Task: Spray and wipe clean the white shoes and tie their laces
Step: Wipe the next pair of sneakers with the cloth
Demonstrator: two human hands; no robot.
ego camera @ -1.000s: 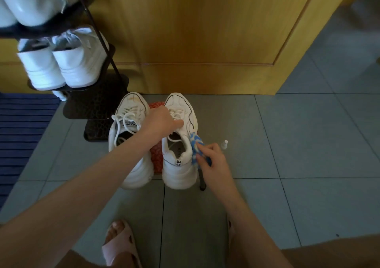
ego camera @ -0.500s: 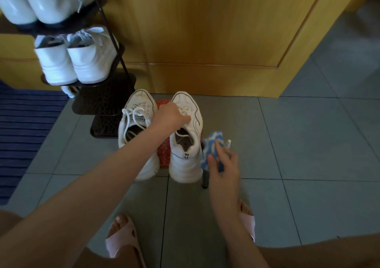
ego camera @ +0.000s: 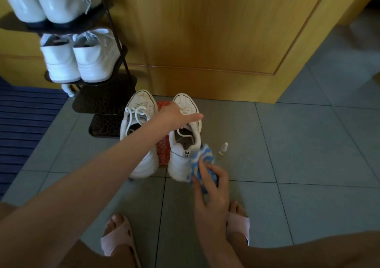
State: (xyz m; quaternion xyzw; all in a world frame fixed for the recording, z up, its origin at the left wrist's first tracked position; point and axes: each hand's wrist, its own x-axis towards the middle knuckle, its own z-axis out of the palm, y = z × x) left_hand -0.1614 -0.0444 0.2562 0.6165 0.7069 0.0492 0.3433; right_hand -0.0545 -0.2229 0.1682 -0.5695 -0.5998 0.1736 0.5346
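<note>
Left hand (ego camera: 174, 114) lies palm-down across the laces (ego camera: 186, 133) of the right shoe (ego camera: 178, 165). One digit points straight out past the shoe's edge. The other fingers are hidden behind the hand, so we cannot tell whether they curl. Left shoe (ego camera: 141, 103) stands just to this hand's left. Right hand (ego camera: 211, 187), nearer us, pinches a blue-and-white cloth (ego camera: 203, 154) between thumb and fingers, the cloth pressed against the right shoe's heel. Small spray bottle (ego camera: 223, 149) stands upright just beyond this hand's fingertips, apart from the cloth. We note a red patterned thing (ego camera: 162, 150) between the shoes, beneath the left forearm.
</note>
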